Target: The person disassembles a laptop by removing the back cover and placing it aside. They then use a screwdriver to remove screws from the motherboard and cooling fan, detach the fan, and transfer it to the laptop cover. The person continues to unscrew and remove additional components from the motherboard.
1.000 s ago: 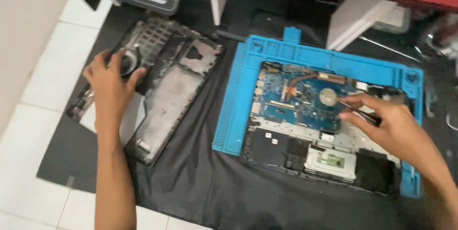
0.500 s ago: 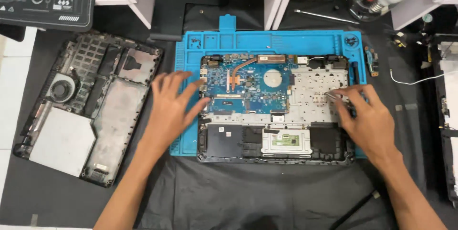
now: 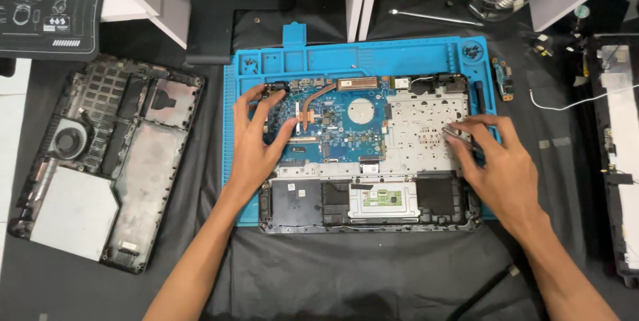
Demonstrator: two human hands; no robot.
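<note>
My left hand (image 3: pixel 256 144) has slid up flat and open onto the blue board (image 3: pixel 333 121), while my right hand (image 3: pixel 499 164) still pinches the tweezers (image 3: pixel 459 136).

Head camera looks steeply down, close over the opened laptop (image 3: pixel 363 154).

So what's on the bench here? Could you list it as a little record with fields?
Left hand: resting on the blue circuit board of the opened laptop
Right hand: holding tweezers over the metal keyboard plate
Under the laptop: blue work mat
Left of the mat: removed bottom cover with a fan
Surface: black cloth
</note>
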